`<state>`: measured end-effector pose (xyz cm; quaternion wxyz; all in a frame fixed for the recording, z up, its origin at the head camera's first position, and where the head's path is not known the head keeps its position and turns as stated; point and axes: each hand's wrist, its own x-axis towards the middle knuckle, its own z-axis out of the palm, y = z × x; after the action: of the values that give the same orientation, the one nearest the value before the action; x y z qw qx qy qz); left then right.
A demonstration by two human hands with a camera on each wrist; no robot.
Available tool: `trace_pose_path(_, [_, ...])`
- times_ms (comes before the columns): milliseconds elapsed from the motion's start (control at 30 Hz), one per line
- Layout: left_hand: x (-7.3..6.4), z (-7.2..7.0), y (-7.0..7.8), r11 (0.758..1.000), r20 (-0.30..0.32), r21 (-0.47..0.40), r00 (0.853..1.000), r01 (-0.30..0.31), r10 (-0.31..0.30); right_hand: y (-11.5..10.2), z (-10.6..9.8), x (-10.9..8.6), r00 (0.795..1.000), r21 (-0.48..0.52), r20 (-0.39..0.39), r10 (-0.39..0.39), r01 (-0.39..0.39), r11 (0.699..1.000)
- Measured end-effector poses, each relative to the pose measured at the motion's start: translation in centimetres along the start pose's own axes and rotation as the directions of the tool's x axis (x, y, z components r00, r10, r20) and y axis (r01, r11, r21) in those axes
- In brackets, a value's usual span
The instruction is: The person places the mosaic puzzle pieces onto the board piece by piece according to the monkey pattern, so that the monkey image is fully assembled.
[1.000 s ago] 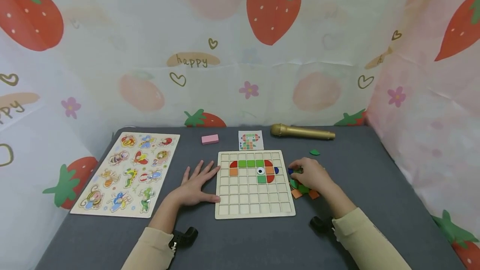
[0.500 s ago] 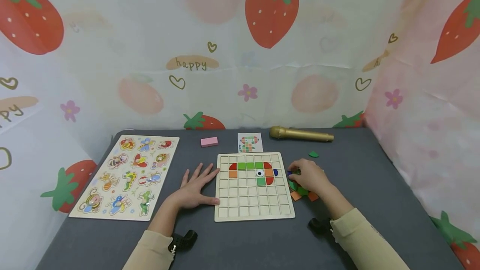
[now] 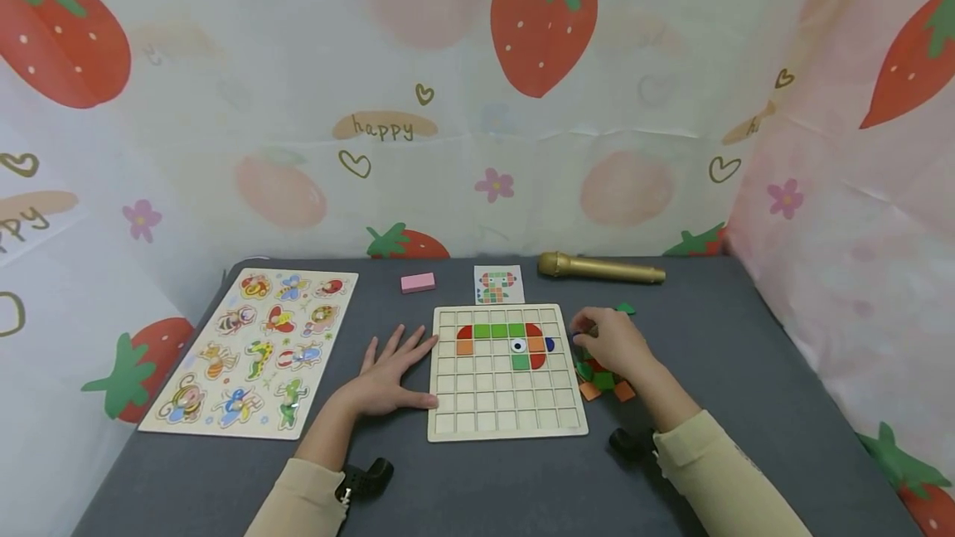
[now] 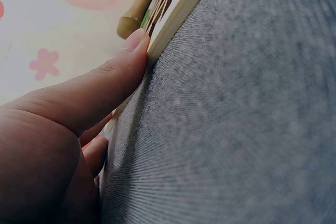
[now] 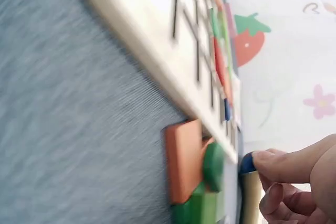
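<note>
A pale wooden grid board [image 3: 485, 400] lies in the middle of the table, with red, green and orange tiles, an eye tile and a blue half-round piece set in its upper cells. My left hand [image 3: 390, 379] lies spread at its left side; in the left wrist view the thumb [image 4: 118, 72] touches the board's edge. Off the board's right edge, my right hand [image 3: 618, 345] pinches a small blue piece [image 5: 248, 163] between thumb and finger. Below that hand is a pile of loose green tiles [image 3: 603, 381] and orange tiles [image 3: 624, 390].
Behind the grid board lie a small pattern card [image 3: 498, 283], a pink block [image 3: 418, 283] and a gold microphone [image 3: 600, 268]. A board with insect pictures [image 3: 246, 428] takes up the table's left side. One green piece [image 3: 625, 308] lies apart, beyond the right hand.
My right hand has shifted slightly up and away from the pile with the blue piece, exposing more of the tiles. The left hand keeps its place.
</note>
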<state>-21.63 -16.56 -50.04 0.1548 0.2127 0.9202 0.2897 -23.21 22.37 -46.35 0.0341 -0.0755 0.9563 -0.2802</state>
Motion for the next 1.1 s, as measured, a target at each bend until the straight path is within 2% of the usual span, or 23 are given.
trace_pose_path(267, [0.1,0.1,-0.1,1.0,-0.005,0.003,1.0,-0.006,0.006,-1.9,-0.3,0.1,0.998,0.113,-0.029,-0.049,0.052,0.992])
trace_pose_path(633, [0.0,0.0,0.1,1.0,-0.005,-0.008,1.0,-0.012,0.012,-4.3,0.4,0.5,0.993,0.177,-0.074,-0.091,0.103,0.979])
trace_pose_path(1100, [-0.2,-0.2,0.2,1.0,0.01,-0.007,1.0,0.008,-0.008,-6.9,2.6,2.1,0.993,0.273,-0.032,-0.116,0.12,0.954])
